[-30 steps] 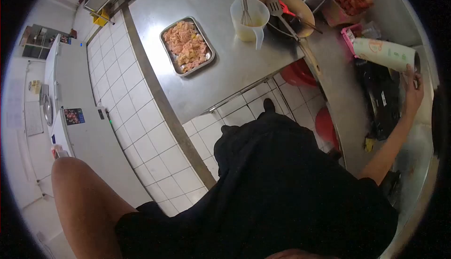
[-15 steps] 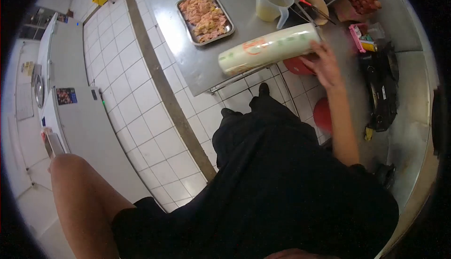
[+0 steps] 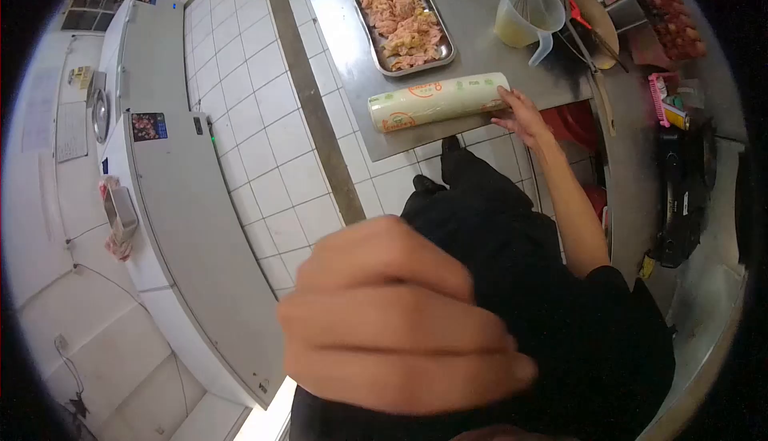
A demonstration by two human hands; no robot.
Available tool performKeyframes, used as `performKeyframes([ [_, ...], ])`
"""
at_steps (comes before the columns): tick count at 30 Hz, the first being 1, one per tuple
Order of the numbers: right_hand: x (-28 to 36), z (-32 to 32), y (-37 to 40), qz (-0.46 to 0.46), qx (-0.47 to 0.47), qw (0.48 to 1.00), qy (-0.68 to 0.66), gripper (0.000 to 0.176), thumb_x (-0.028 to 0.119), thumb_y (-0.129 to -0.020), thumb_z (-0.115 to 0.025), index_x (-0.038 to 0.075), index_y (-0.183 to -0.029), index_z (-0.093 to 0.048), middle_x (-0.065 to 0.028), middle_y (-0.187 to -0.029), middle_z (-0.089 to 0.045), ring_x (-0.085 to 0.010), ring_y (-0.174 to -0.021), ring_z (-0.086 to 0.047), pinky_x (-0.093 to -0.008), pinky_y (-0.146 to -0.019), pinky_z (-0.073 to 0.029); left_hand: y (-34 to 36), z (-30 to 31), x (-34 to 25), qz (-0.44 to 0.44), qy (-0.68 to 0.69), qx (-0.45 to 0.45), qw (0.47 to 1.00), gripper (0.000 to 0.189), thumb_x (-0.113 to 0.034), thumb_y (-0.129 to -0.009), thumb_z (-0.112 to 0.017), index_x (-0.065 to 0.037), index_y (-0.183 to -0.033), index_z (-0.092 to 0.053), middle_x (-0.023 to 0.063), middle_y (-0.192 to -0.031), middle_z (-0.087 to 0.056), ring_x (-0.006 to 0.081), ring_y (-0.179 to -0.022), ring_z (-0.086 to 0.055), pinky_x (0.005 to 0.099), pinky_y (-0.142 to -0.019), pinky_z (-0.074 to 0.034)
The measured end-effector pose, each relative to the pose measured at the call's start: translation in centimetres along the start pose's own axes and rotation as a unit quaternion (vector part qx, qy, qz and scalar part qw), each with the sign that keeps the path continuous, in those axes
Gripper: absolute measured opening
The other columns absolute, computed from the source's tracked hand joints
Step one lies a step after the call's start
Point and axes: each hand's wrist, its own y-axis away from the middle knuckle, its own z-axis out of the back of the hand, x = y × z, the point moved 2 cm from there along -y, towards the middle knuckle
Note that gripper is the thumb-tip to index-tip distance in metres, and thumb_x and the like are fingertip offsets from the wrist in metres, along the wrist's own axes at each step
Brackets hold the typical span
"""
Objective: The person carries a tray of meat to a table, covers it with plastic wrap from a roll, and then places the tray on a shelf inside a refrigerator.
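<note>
A large roll of cling film [image 3: 436,103] with orange and green print lies along the front edge of the steel table [image 3: 472,65]. My right hand [image 3: 524,119] grips its right end, fingers on the end and thumb below. Close to the camera, my left hand [image 3: 392,313] is curled into a fist, and whatever it holds, if anything, is hidden. Just behind the roll, a metal tray [image 3: 450,58] holds pieces of raw meat [image 3: 406,25].
On the table stand a plastic jug [image 3: 512,31] with a whisk, a round wooden board [image 3: 604,5] with red-handled tongs, and a container of reddish pieces [image 3: 672,17]. A pink basket [image 3: 660,97] and black appliance [image 3: 680,193] sit right. White freezers [image 3: 192,225] line the left.
My left hand has come from beside the freezer at the left to just before the camera, now fisted. The roll has levelled out onto the table edge, my right hand still at its end.
</note>
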Motion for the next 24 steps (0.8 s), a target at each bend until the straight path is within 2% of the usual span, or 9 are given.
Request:
performKeyframes([
  [2,0.1,0.8,-0.8,-0.005,-0.035,0.998,0.054,0.051,0.046,-0.103,-0.064,0.004,-0.131,-0.060,-0.0102,-0.123,-0.065,-0.0226,-0.111,-0.066,-0.0377,-0.090,-0.060,-2.6,-0.9,0.4,0.048,0.006,-0.036,0.998,0.021,-0.020,-0.085,-0.086,-0.020,-0.104,-0.076,-0.0018,-0.099,-0.071,0.0108,-0.088,-0.062,0.0235,-0.064,-0.043],
  [5,0.9,1.4,-2.0,-0.010,-0.032,0.991,0.127,0.050,0.049,-0.102,-0.062,0.004,-0.125,-0.064,-0.0085,-0.116,-0.067,-0.0197,-0.108,-0.066,-0.0359,-0.088,-0.059,-5.5,-1.0,2.2,0.082,0.001,0.042,0.996,0.016,-0.024,-0.084,-0.087,-0.020,-0.097,-0.078,-0.0051,-0.098,-0.073,0.0107,-0.089,-0.062,0.0244,-0.065,-0.044],
  [8,2.1,1.4,-2.4,-0.011,-0.030,0.984,0.174,0.050,0.051,-0.102,-0.062,0.005,-0.121,-0.066,-0.0089,-0.114,-0.067,-0.0180,-0.104,-0.065,-0.0346,-0.084,-0.059,-8.0,-1.6,4.1,0.054,-0.018,0.004,0.998,0.013,-0.021,-0.087,-0.084,-0.021,-0.099,-0.078,-0.0062,-0.098,-0.074,0.0103,-0.090,-0.062,0.0255,-0.065,-0.044],
  [11,2.7,1.9,-3.2,0.000,-0.018,0.973,0.229,0.049,0.050,-0.103,-0.061,0.004,-0.118,-0.067,-0.0081,-0.109,-0.068,-0.0168,-0.098,-0.065,-0.0335,-0.080,-0.058,-10.5,-1.5,6.2,-0.031,-0.030,-0.065,0.997,0.009,-0.015,-0.086,-0.077,-0.007,-0.088,-0.081,0.0031,-0.083,-0.077,0.0156,-0.072,-0.058,0.0244,-0.061,-0.047],
  [14,2.1,2.8,-4.6,0.012,0.014,0.969,0.248,0.050,0.050,-0.102,-0.061,0.003,-0.115,-0.067,-0.0068,-0.102,-0.069,-0.0153,-0.091,-0.065,-0.0312,-0.076,-0.056,-9.5,-0.7,8.5,0.033,-0.058,0.019,0.998,0.011,-0.015,-0.089,-0.080,-0.017,-0.100,-0.078,-0.0033,-0.097,-0.075,0.0130,-0.084,-0.063,0.0294,-0.066,-0.046],
  [16,3.0,2.2,-4.6,0.045,0.014,0.959,0.278,0.048,0.048,-0.103,-0.062,0.001,-0.112,-0.066,-0.0081,-0.095,-0.069,-0.0156,-0.086,-0.065,-0.0324,-0.076,-0.055,-6.7,-0.1,13.6,0.210,-0.213,-0.095,0.949,0.015,-0.011,-0.086,-0.076,-0.009,-0.100,-0.076,0.0048,-0.096,-0.075,0.0211,-0.081,-0.069,0.0326,-0.072,-0.052],
  [19,3.0,2.4,-5.2,0.101,-0.027,0.940,0.325,0.045,0.043,-0.103,-0.063,-0.001,-0.113,-0.064,-0.0121,-0.094,-0.070,-0.0179,-0.084,-0.065,-0.0353,-0.076,-0.053,1.1,1.7,25.9,0.411,-0.232,-0.047,0.881,0.048,-0.014,-0.087,-0.078,-0.005,-0.132,-0.064,0.0138,-0.116,-0.071,0.0273,-0.106,-0.068,0.0387,-0.090,-0.053],
  [21,4.0,1.6,-4.8,0.116,-0.052,0.937,0.325,0.040,0.036,-0.100,-0.068,-0.001,-0.114,-0.063,-0.0158,-0.100,-0.069,-0.0232,-0.083,-0.065,-0.0390,-0.079,-0.053,6.5,1.1,31.7,0.383,-0.319,0.024,0.867,0.059,-0.018,-0.084,-0.080,-0.010,-0.139,-0.060,0.0163,-0.129,-0.066,0.0363,-0.118,-0.063,0.0465,-0.100,-0.049],
  [24,6.2,0.3,-3.4,0.207,-0.096,0.873,0.430,0.038,0.029,-0.096,-0.072,0.000,-0.118,-0.063,-0.0175,-0.109,-0.066,-0.0304,-0.089,-0.065,-0.0408,-0.083,-0.053,8.9,0.1,34.4,0.346,-0.381,0.067,0.855,0.055,-0.023,-0.084,-0.081,-0.008,-0.135,-0.064,0.0152,-0.129,-0.067,0.0364,-0.121,-0.062,0.0457,-0.102,-0.048],
])
